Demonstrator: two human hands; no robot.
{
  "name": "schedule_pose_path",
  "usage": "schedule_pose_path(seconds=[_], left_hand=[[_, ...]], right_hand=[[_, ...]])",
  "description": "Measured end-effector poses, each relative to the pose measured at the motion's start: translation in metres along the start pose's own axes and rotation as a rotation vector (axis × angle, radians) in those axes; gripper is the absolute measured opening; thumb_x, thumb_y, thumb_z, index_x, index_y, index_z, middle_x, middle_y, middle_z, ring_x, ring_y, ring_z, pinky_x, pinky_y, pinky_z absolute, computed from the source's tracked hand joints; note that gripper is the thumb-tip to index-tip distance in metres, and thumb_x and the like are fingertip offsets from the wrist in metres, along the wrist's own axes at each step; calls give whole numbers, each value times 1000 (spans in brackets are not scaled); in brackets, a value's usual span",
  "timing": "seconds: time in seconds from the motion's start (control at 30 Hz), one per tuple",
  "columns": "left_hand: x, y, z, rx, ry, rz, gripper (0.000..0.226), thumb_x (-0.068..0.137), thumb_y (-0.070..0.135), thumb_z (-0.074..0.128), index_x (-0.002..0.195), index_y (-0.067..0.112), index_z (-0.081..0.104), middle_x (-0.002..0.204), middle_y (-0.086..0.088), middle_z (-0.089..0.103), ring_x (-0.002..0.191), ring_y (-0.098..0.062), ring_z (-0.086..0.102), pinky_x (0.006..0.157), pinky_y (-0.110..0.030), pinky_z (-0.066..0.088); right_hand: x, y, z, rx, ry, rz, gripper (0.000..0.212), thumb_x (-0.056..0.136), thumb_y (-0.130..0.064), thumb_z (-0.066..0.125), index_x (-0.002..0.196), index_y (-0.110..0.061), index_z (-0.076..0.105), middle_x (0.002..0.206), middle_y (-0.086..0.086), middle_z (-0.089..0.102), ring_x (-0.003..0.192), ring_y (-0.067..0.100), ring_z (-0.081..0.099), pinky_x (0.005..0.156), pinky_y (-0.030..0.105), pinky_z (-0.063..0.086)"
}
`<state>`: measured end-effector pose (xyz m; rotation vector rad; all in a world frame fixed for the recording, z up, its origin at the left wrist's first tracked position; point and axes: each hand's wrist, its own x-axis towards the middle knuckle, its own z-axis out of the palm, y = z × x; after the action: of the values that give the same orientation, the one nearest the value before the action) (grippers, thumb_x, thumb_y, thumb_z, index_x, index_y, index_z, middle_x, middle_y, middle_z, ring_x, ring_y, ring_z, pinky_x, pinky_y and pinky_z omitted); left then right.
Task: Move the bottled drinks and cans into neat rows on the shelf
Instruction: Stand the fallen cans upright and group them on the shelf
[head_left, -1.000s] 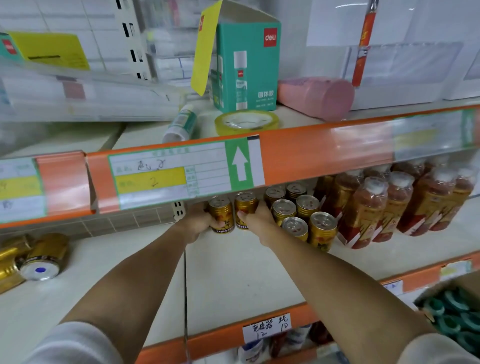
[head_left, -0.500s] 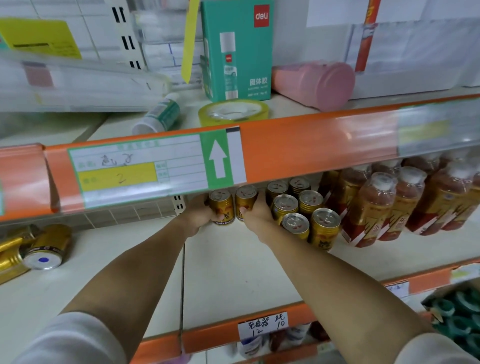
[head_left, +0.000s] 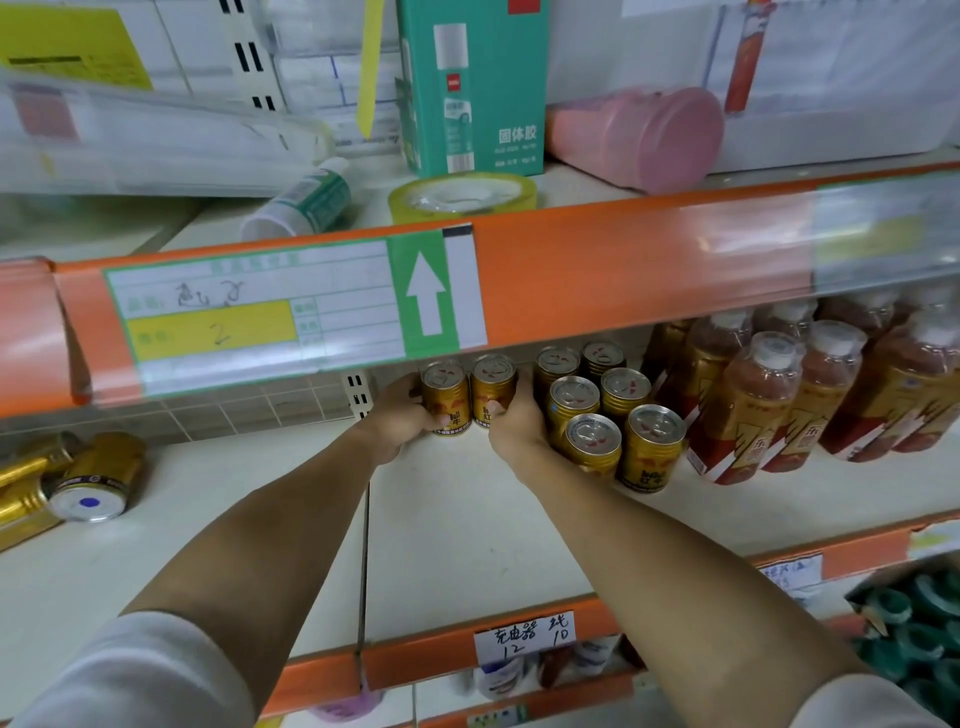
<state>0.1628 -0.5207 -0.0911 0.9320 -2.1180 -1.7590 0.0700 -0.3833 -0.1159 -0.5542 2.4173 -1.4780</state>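
Cans (head_left: 467, 395), two gold ones side by side at the back of the white shelf (head_left: 457, 530), sit where they did a second ago; I still have my left hand (head_left: 400, 421) curled round one and my right hand (head_left: 514, 426) round the other. Six more cans (head_left: 613, 415) stand just right, then bottled drinks (head_left: 810, 395). Toppled gold cans (head_left: 78, 483) lie far left, under the orange label rail (head_left: 597, 280).

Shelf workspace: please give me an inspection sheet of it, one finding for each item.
Surface: white shelf, orange edge.
Job's things: two gold cans held side by side; six more gold cans in rows; tea bottles at right.
Clutter: toppled gold cans lying at left.
Hands: left hand and right hand each grip one can.
Cables: nothing seen.
Surroundings: glue-stick box, tape roll above.
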Motion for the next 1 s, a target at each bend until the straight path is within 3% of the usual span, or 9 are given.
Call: schedule_pose_path(seconds=[0.33,0.63,0.77,0.87,1.0], left_hand=[[1,-5,1,33,43,-8,76,73,-13,80,141,7,53,135,-12,63,125,-29,58,108,-42,46],[0,-9,3,42,64,3,68,76,-11,80,137,7,56,135,-11,63,117,-23,58,104,-39,45],[-4,-7,7,56,58,17,65,77,-8,79,135,10,58,131,-10,66,120,-27,61,104,-39,46],[-10,-4,10,65,70,16,59,77,-3,80,129,17,62,122,-4,68,111,-22,62,95,-33,45],[-21,-2,10,53,65,39,50,79,3,80,119,26,61,115,1,68,109,-20,62,90,-30,41]], right_hand=[[5,3,-6,40,-64,17,69,101,-17,52,158,-30,15,159,5,34,145,33,31,115,46,27],[4,-1,-8,104,-114,71,69,102,-17,50,159,-31,12,159,3,34,145,32,33,116,48,28],[0,-3,-10,100,-129,87,69,101,-16,51,159,-27,16,157,6,38,143,33,36,118,50,30],[-6,-4,-12,124,-132,85,63,100,-17,53,157,-22,25,150,8,47,137,32,43,115,47,34],[-17,-8,-17,115,-147,85,56,101,-27,54,153,-21,33,148,8,50,136,32,45,115,49,35]])
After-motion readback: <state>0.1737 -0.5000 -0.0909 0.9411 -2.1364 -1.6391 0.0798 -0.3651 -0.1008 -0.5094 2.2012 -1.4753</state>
